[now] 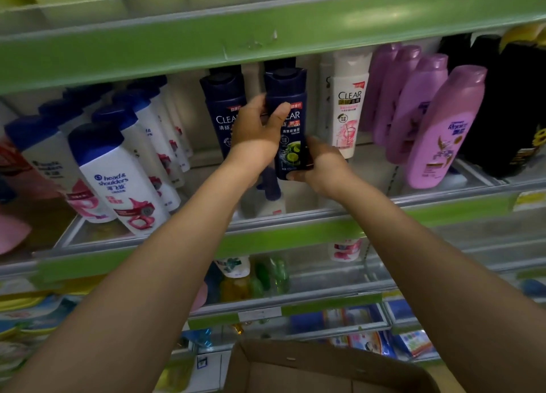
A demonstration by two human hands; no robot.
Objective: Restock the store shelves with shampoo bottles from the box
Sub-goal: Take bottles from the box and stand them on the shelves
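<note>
A dark navy Clear shampoo bottle (291,132) is held upright in the middle bay of the shelf (295,215). My left hand (255,132) grips its upper left side, thumb across the label. My right hand (320,166) holds its bottom from the right, fingers curled under the base. Another navy Clear bottle (221,103) stands just to the left, partly hidden by my left hand. The cardboard box (310,369) sits open at the bottom of the view, below my arms; its inside is dark.
White Head & Shoulders bottles (118,180) fill the left of the shelf. A white Clear bottle (348,109), purple bottles (443,132) and black bottles (508,112) stand to the right. A green shelf edge (266,38) hangs close above. Lower shelves hold packets and small bottles.
</note>
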